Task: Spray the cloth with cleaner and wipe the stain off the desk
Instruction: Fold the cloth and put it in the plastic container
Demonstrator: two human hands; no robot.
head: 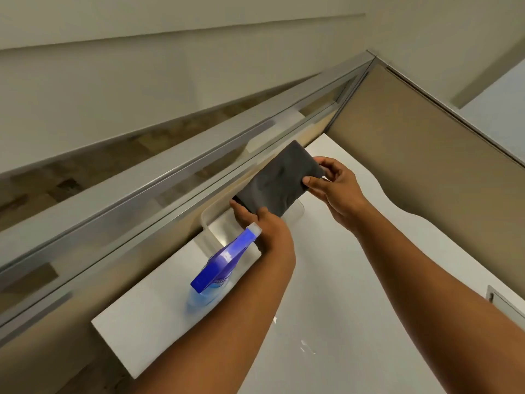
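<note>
A folded dark grey cloth (279, 182) is stretched in the air between both hands above the back of the white desk (341, 280). My left hand (261, 223) grips its lower left end. My right hand (338, 184) pinches its upper right end. A blue spray bottle (224, 265) with a white nozzle stands on the desk just left of my left wrist, untouched. Faint small marks (305, 346) show on the desk surface near my left forearm.
A clear plastic tray (216, 223) sits on the desk under the cloth, against the glass-topped partition (170, 183). A tan fabric partition (412, 172) closes the right side. A grey fitting (502, 302) sits at the desk's right edge.
</note>
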